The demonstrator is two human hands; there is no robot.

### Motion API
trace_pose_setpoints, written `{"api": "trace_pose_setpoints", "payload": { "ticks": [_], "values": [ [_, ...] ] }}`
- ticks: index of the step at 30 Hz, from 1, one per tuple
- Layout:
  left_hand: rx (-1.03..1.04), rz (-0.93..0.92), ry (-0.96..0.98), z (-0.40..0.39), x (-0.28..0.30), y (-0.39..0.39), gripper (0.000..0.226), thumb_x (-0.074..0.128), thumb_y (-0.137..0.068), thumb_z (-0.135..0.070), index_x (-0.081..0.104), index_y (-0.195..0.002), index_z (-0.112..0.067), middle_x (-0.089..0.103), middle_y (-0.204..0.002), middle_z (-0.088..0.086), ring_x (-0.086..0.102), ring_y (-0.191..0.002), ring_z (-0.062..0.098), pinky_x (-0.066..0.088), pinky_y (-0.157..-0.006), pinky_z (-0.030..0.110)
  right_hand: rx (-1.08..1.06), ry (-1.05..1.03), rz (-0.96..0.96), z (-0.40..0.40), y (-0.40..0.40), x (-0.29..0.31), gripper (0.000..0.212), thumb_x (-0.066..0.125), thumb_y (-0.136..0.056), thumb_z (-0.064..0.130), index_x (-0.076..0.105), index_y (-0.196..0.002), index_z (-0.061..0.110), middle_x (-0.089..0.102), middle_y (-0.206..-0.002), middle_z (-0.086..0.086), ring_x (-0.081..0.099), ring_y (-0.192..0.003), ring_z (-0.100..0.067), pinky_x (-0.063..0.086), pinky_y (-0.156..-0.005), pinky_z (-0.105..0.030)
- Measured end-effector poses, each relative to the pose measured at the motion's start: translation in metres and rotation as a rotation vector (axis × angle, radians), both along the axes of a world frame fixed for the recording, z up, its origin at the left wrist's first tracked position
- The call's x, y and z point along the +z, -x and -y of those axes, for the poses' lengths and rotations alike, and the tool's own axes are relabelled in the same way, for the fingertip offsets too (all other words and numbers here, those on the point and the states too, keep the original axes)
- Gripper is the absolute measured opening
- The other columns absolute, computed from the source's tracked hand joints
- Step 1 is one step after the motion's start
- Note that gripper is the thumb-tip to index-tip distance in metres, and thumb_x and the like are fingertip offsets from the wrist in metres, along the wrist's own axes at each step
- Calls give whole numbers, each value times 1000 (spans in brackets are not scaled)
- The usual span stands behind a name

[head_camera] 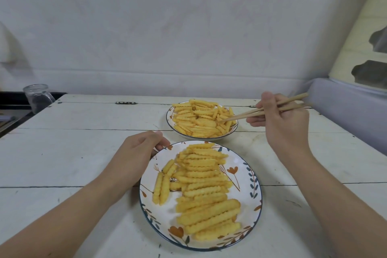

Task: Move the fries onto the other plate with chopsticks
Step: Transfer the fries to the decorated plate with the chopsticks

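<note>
Two plates of crinkle-cut fries stand on a white wooden table. The near plate (250, 176) has a floral rim and carries a long heap of fries (204, 186). The far plate (170, 118) is smaller and piled with fries (202, 120). My right hand (287, 120) holds a pair of wooden chopsticks (249, 113), whose tips reach into the right side of the far pile. My left hand (138, 153) grips the near plate's upper left rim.
A glass jar (38, 96) stands at the table's far left corner, beside a dark ledge. A grey padded edge (345, 107) runs along the table's right side. A white wall backs the table.
</note>
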State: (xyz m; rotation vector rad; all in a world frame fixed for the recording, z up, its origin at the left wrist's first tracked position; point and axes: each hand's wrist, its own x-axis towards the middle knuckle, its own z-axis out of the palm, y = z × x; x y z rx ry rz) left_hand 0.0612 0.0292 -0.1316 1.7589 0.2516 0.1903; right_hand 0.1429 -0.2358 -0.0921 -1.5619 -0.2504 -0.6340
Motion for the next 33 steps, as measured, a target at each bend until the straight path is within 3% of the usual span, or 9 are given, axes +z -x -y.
{"api": "trace_pose_setpoints", "payload": {
  "ticks": [5, 9, 11, 13, 18, 28, 33],
  "values": [
    [11, 0, -5, 0, -1, -2, 43, 51, -105, -35, 80, -81, -14, 65, -81, 0, 57, -58, 11, 45, -57, 27, -9, -33, -42, 2, -3, -1, 37, 53, -104, 29, 65, -77, 6, 65, -74, -26, 72, -60, -33, 62, -58, -33],
    [14, -11, 36, 0, -1, -2, 39, 52, -105, -33, 79, -86, -11, 64, -77, -3, 56, -56, 12, 44, -52, 23, 34, -189, -53, 9, 8, 17, 43, 48, -106, 31, 60, -75, 5, 62, -63, -14, 70, -53, -31, 61, -54, -37],
    [19, -17, 77, -1, -1, -2, 39, 53, -105, -35, 78, -89, -10, 63, -78, -3, 57, -59, 14, 44, -54, 25, 178, -257, -75, 8, 19, 26, 45, 47, -106, 33, 59, -74, 4, 61, -56, -7, 68, -50, -31, 59, -51, -36],
    [28, -18, 111, -3, -1, -3, 41, 52, -104, -39, 78, -92, -9, 63, -80, -4, 59, -63, 16, 45, -60, 29, 395, -248, -139, 0, 32, 33, 46, 47, -102, 37, 62, -70, 6, 60, -54, -12, 66, -47, -31, 56, -47, -33],
    [40, 12, 133, -7, 0, -5, 50, 44, -108, -41, 77, -90, -7, 64, -83, 1, 61, -65, 18, 48, -73, 35, 728, -6, -247, -22, 58, 32, 45, 48, -89, 39, 67, -59, 13, 54, -44, -16, 60, -38, -33, 50, -41, -30],
    [29, 20, 89, -8, -3, -6, 52, 42, -108, -43, 78, -90, -8, 65, -83, 1, 61, -67, 17, 49, -76, 35, 687, 46, -197, -24, 52, 24, 40, 54, -83, 49, 67, -62, 18, 54, -55, -12, 55, -42, -32, 46, -48, -31],
    [27, 19, 93, -8, -3, -6, 52, 42, -108, -42, 77, -91, -8, 65, -83, 1, 61, -66, 16, 48, -76, 34, 595, -104, -135, -15, 43, 28, 42, 50, -93, 40, 67, -65, 15, 52, -55, -9, 53, -41, -28, 44, -46, -28]
  ]
}}
